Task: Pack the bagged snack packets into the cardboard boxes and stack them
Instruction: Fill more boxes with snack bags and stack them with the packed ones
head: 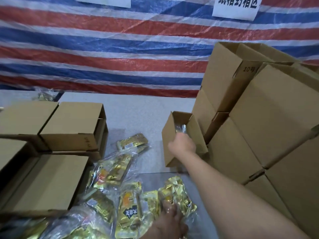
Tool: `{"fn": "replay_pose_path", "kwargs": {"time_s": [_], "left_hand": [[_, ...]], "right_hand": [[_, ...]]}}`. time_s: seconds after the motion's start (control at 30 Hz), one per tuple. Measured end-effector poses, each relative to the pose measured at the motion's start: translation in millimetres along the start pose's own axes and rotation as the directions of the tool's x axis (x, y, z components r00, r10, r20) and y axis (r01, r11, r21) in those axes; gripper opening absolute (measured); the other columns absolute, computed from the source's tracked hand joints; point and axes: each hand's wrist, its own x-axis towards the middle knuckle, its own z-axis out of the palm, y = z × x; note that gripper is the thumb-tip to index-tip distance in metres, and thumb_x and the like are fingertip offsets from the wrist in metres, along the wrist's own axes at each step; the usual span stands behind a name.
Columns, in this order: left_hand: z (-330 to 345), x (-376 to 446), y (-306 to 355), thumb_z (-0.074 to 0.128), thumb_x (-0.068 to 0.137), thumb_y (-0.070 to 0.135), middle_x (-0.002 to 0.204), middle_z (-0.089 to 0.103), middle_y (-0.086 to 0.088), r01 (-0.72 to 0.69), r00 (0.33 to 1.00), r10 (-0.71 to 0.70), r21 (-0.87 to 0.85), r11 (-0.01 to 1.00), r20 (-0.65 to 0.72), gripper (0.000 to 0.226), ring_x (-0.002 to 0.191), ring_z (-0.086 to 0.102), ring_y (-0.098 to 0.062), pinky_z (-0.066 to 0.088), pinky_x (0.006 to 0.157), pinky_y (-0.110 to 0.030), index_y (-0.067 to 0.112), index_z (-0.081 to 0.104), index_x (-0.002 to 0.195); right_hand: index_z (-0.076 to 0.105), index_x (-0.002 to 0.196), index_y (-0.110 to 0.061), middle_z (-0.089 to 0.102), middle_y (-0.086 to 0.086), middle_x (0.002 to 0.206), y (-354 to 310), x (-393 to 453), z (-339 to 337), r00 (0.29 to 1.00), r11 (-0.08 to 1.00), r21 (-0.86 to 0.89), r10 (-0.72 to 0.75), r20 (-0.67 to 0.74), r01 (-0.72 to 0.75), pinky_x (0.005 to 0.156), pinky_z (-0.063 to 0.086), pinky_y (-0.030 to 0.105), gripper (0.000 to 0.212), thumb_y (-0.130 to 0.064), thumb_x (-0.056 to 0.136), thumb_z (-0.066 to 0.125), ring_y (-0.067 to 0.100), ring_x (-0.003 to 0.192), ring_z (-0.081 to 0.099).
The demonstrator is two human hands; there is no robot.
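— What are your fingers doing right now?

— My right hand (183,144) is reaching to about one o'clock, into the small open box (183,138). The fingers are going down past the rim, so I cannot tell how far they are curled; something shiny and bagged is showing just beyond them inside, and I am probably pushing it in. My left hand (170,219) is lying at six o'clock with its fingers bent over a clear bag of gold snack packets (174,195), gripping it, I think so the next one is ready.

— Why is that box tipped?

— It is leaning with its mouth turned toward me, which I judge is making it easier to slide a bag in with one hand.

— And the rest of the snacks?

— More bags of packets (119,171) are spreading over the grey table (138,111) from six toward eleven o'clock, within easy reach.

— Where are the boxes going?

— The stack of boxes (269,118) is rising at two to three o'clock, touching the small box's far side. Other boxes (72,125) are sitting at nine and ten o'clock. A striped tarp (112,52) is hanging at twelve.
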Motion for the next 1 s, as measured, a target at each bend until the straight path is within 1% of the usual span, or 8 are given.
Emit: {"fn": "replay_pose_path", "kwargs": {"time_s": [0.03,0.1,0.2,0.23,0.3,0.43,0.73,1.0], "left_hand": [[4,-4,-2,0.030,0.108,0.025,0.158,0.014,-0.032,-0.013,0.998,0.017,0.064,0.998,-0.065,0.040,0.146,-0.004,-0.056,-0.020,0.083,-0.087,0.008,0.051,0.138],[13,-11,1,0.045,0.105,0.029,0.161,0.021,-0.022,0.022,0.995,-0.030,0.090,0.996,0.097,0.037,0.150,0.004,-0.046,-0.022,0.074,-0.088,0.018,0.051,0.139],[26,-8,-1,0.050,0.102,0.044,0.156,0.038,0.004,0.400,0.885,-0.348,-0.125,0.908,0.310,0.039,0.150,0.023,-0.014,-0.005,0.063,-0.090,0.038,0.051,0.141],[25,-5,0,0.038,0.101,0.048,0.144,0.055,0.004,0.408,0.890,-0.253,-0.413,0.814,0.379,0.040,0.142,0.039,-0.009,-0.014,0.097,-0.074,0.036,0.067,0.126],[18,-14,-2,0.042,0.094,0.045,0.108,0.071,-0.006,0.330,0.943,-0.285,-0.392,0.859,0.170,0.045,0.120,0.058,-0.013,-0.014,0.116,-0.047,0.023,0.080,0.086],[19,-12,12,0.034,0.106,0.040,0.161,0.016,-0.025,0.240,0.971,-0.233,-0.325,0.915,0.061,0.048,0.151,0.003,-0.043,-0.012,0.095,-0.086,0.014,0.046,0.144],[14,-31,9,0.024,0.106,0.041,0.160,0.025,-0.021,0.196,0.963,-0.262,-0.486,0.851,-0.070,0.061,0.151,0.011,-0.039,0.015,0.116,-0.065,0.008,0.020,0.157],[9,-21,6,0.027,0.106,0.043,0.152,0.039,-0.019,0.221,0.970,-0.244,-0.409,0.886,-0.005,0.055,0.146,0.025,-0.038,0.024,0.113,-0.065,0.010,0.045,0.146]], "right_hand": [[0.058,0.100,-0.015,0.065,0.009,0.114,1,13,2,1.000,1.000,-0.001,0.007,0.002,-0.007,0.072,0.043,0.031,0.012,-0.021,0.091,0.054,0.031,0.104,0.064],[0.058,0.101,-0.013,0.065,0.010,0.116,1,35,6,1.000,1.000,-0.021,-0.006,-0.006,0.006,0.072,0.044,0.032,0.013,-0.022,0.093,0.052,0.031,0.104,0.063],[0.061,0.112,-0.009,0.063,0.011,0.122,6,56,17,0.999,0.996,-0.085,0.004,0.044,0.000,0.076,0.045,0.034,0.025,-0.024,0.095,0.051,0.032,0.110,0.062],[0.061,0.113,-0.009,0.062,0.011,0.125,9,59,22,0.997,0.994,-0.105,0.010,0.075,-0.002,0.078,0.045,0.034,0.025,-0.023,0.095,0.050,0.032,0.111,0.062],[0.059,0.114,-0.010,0.057,0.012,0.135,15,63,31,0.994,0.991,-0.133,0.025,0.105,-0.011,0.078,0.046,0.035,0.023,-0.019,0.096,0.046,0.031,0.112,0.061],[0.051,0.134,-0.003,0.039,0.014,0.153,17,65,31,0.989,0.990,-0.140,0.020,0.149,0.001,0.086,0.045,0.036,0.040,-0.012,0.097,0.043,0.030,0.133,0.048],[0.052,0.133,0.003,0.041,0.022,0.151,18,66,29,0.992,0.995,-0.086,-0.042,0.118,0.052,0.097,0.041,0.037,0.047,-0.029,0.104,0.032,0.034,0.136,0.043],[0.052,0.130,0.002,0.044,0.023,0.147,19,76,33,0.988,0.996,-0.061,-0.057,0.147,0.067,0.094,0.042,0.037,0.044,-0.029,0.105,0.034,0.034,0.132,0.046]]}}
